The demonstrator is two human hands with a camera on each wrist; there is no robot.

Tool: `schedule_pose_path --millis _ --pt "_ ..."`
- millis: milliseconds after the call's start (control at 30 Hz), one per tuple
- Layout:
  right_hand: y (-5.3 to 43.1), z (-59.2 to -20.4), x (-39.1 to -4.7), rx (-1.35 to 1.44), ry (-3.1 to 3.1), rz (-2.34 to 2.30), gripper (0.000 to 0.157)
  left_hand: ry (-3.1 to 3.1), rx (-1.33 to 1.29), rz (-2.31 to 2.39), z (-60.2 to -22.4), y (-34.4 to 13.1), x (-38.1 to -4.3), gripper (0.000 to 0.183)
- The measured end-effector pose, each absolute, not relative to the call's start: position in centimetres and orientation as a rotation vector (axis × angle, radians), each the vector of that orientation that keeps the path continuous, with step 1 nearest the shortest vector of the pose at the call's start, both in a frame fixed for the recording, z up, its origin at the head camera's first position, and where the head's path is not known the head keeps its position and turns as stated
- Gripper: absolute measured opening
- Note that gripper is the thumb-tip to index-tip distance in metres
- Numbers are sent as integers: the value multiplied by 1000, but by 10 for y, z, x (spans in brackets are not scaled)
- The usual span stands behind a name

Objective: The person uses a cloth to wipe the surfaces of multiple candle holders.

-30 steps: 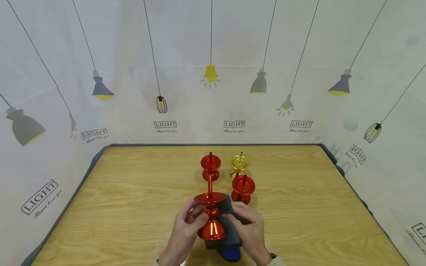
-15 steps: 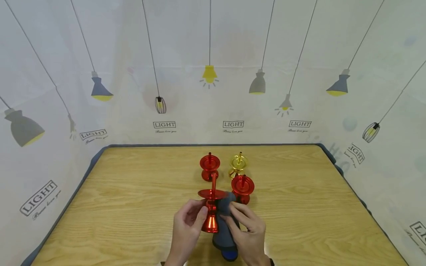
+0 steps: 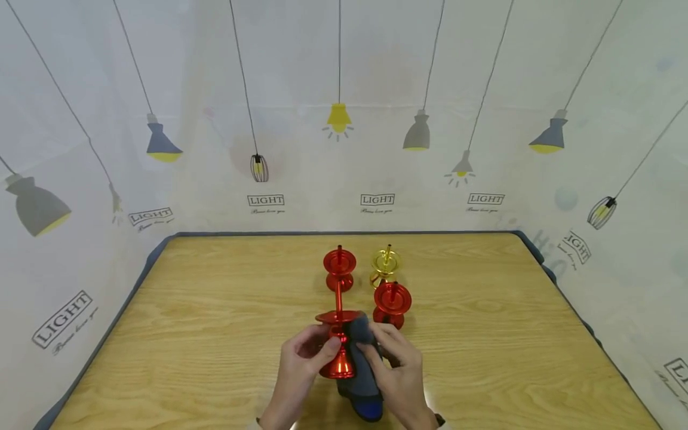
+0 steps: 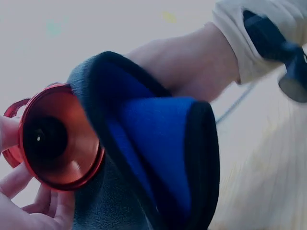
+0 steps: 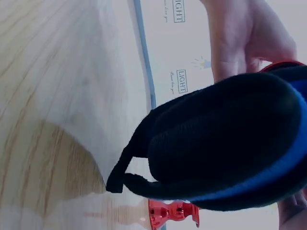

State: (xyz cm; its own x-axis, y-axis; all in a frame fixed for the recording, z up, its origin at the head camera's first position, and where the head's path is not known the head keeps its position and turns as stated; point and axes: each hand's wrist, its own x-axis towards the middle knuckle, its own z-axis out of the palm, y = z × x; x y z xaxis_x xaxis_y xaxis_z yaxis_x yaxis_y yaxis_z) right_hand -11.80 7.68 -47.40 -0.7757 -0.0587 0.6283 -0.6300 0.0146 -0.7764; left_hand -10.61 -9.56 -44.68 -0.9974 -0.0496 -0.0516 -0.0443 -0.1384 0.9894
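Observation:
My left hand (image 3: 301, 361) grips a shiny red metal candlestick (image 3: 340, 365), thumb on the near side of its stem. It is held up above the table, with its wide dish and long spike on top. In the left wrist view the hollow underside of its base (image 4: 81, 143) faces the camera. My right hand (image 3: 399, 367) pinches a folded grey-blue cloth (image 3: 362, 373) with black edging and a bright blue inner side. The cloth touches the candlestick's right side below the dish and hangs down. Close to the camera, the cloth (image 5: 225, 134) fills much of the right wrist view.
Two more red candlesticks, one at the back (image 3: 340, 266) and one nearer on the right (image 3: 392, 301), stand on the wooden table (image 3: 215, 310). A gold candlestick (image 3: 386, 264) stands at the back right. A pale sheet printed with lamps (image 3: 301, 137) surrounds the table.
The candlestick leaned right half a second ago and is now more upright, its spike further left. The cloth has shifted slightly left with it. The other candlesticks stay put.

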Motion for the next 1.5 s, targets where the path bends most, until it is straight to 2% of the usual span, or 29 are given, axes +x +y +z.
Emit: schedule_pose_path --millis 233,500,700,1033,1267,1500 --pt "77 -473 -121 660 -1849 1977 41 -2071 125 -2457 -448 -102 -109 40" --pt "75 -470 -122 605 -1907 1703 34 -2106 15 -2168 -452 -93 -112 19" --pt "74 -469 -124 676 -1875 1562 39 -2141 -19 -2066 -448 -94 -117 20" --pt "72 -469 -132 503 -1942 1888 30 -2114 88 -2284 -453 -102 -125 34" --pt "72 -466 -133 386 -1933 2051 30 -1876 76 -2641 -460 -106 -128 39" --pt "67 -466 -131 452 -1965 1775 32 -2127 60 -2176 -455 -99 -124 31"
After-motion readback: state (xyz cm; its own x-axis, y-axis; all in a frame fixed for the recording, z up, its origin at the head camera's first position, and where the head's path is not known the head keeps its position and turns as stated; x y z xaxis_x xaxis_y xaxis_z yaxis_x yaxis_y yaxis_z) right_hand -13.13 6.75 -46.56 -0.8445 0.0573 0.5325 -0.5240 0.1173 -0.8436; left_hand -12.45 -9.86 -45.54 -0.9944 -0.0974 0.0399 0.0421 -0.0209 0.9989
